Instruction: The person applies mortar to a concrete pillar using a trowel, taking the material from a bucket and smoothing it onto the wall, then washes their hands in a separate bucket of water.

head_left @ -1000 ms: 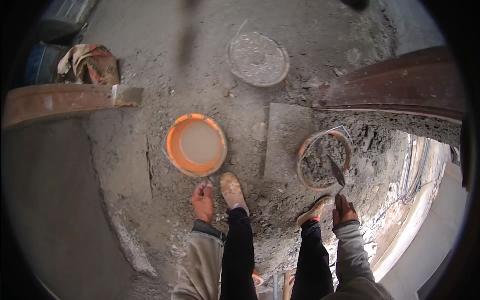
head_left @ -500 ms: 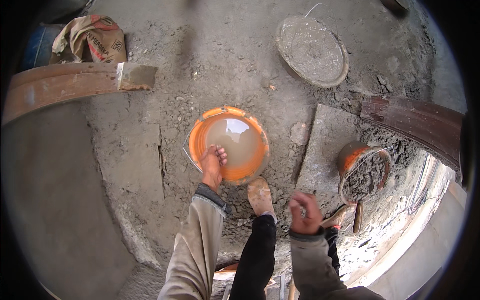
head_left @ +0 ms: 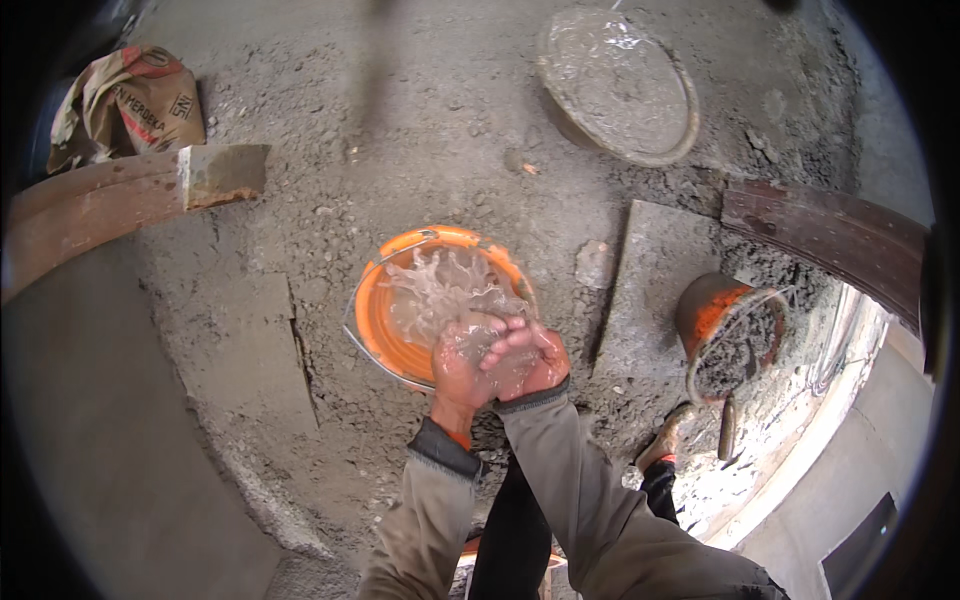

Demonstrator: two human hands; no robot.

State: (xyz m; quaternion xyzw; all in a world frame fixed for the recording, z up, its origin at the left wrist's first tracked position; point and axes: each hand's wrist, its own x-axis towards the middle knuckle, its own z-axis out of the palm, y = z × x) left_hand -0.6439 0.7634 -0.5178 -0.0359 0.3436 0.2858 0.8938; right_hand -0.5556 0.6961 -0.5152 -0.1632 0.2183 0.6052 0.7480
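Over the near side of an orange bucket [head_left: 373, 312], my left hand [head_left: 462, 365] and my right hand [head_left: 530, 360] are cupped side by side, palms up. Both are wet, with fingers slightly curled and no solid object in them. In front of the fingertips, murky water [head_left: 445, 290] splashes up in spikes inside the bucket. The bucket's wire handle hangs down on its left side. My hands hide its near right rim.
A round tub of wet grey mix [head_left: 620, 90] stands at the far right. Right of me, an orange bucket of mortar [head_left: 735, 345] is beside a flat board [head_left: 655, 290], with a wooden tool handle [head_left: 727, 430] below. Door-frame timbers [head_left: 830, 235] and a paper sack [head_left: 135, 105] lie at the sides.
My right hand has come left from beside the mortar bucket to join my left hand at the water bucket. The still water now splashes, and my left hand has turned palm up.
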